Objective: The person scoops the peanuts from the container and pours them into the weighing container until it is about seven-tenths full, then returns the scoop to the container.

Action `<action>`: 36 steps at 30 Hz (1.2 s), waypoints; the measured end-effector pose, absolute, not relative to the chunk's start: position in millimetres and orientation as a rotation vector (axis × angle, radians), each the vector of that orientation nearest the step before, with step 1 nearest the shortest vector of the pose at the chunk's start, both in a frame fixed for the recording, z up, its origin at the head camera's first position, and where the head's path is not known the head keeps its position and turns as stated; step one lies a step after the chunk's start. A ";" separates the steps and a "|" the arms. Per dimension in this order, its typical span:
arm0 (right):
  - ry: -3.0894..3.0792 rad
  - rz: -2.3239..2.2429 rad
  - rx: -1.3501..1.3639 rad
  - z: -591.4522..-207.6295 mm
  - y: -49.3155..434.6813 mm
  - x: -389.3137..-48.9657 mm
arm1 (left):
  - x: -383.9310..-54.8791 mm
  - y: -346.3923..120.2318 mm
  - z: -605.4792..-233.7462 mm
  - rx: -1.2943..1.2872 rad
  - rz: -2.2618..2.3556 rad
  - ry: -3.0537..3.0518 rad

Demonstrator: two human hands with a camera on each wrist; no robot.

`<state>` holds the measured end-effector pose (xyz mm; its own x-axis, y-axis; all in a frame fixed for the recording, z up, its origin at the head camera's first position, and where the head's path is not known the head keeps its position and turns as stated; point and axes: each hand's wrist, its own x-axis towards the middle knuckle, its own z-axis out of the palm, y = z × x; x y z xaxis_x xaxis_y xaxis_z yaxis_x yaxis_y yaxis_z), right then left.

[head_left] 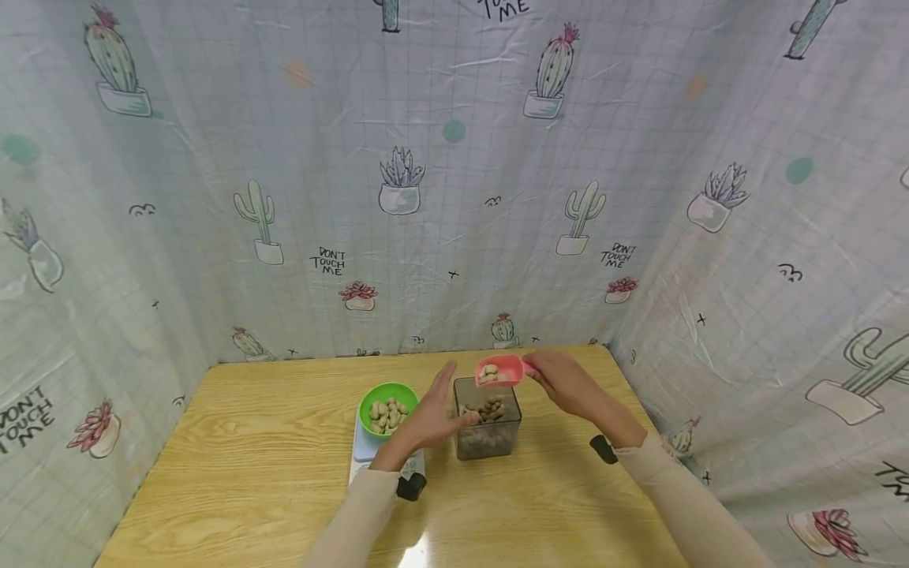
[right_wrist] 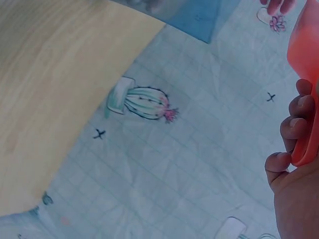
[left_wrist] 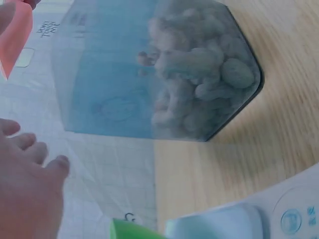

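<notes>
The left hand point(head_left: 429, 418), empty, fingers extended, is between a green bowl point(head_left: 389, 390) and a translucent box point(head_left: 490, 451) of peanuts point(head_left: 491, 409); farther off, the right hand point(head_left: 568, 384) grips a pink scoop point(head_left: 510, 368) of peanuts above the box.

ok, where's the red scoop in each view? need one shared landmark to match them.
Head: red scoop in the lower half, just right of centre, in the right hand.
Left wrist: red scoop in the top-left corner, cut by the frame.
Right wrist: red scoop at the upper right edge, partly out of frame.
Shared landmark: see-through bin, lower centre in head, top centre in left wrist, top edge in right wrist.
</notes>
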<state>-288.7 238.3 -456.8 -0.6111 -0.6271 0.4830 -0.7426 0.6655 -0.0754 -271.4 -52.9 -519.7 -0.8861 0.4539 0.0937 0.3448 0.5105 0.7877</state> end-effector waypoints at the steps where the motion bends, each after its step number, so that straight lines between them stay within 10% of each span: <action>1: -2.450 0.367 1.079 -454.1 237.8 -288.7 | -271.4 -54.3 -517.7 0.688 1.346 2.630; 36: -2.530 0.345 1.169 -452.7 150.5 -303.1 | -255.8 -170.6 -526.2 0.460 1.389 2.792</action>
